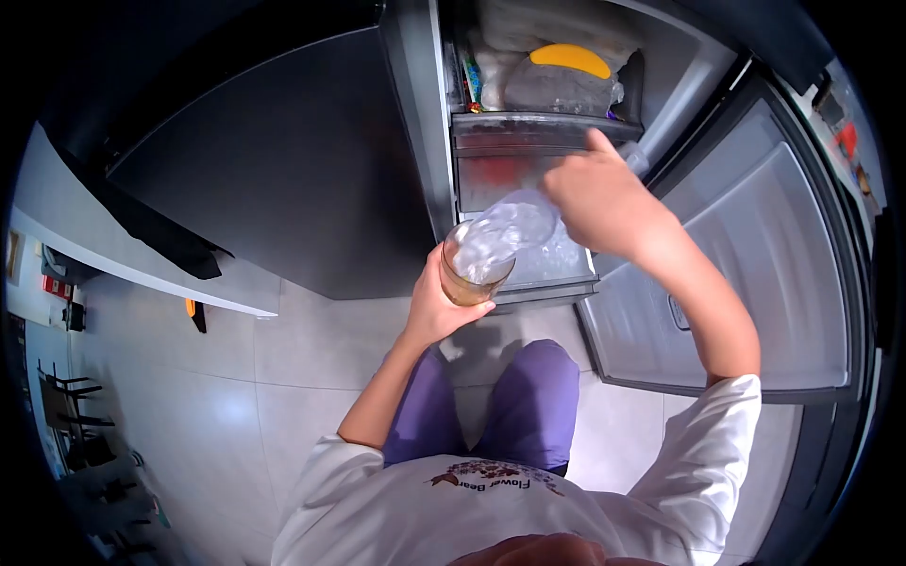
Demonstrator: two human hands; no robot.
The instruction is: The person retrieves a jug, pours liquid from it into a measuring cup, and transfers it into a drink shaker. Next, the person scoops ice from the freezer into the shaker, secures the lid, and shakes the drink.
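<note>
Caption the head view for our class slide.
Right hand holds a clear container of ice at the left hand's glass by an open freezer.

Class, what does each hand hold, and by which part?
The left hand holds the glass around its side. The right hand holds the clear scoop, apparently by the end away from the glass; the grip is unclear.

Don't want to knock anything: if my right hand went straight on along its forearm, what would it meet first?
Probably the upper drawer front, beyond your right hand, though depth is unclear.
</note>
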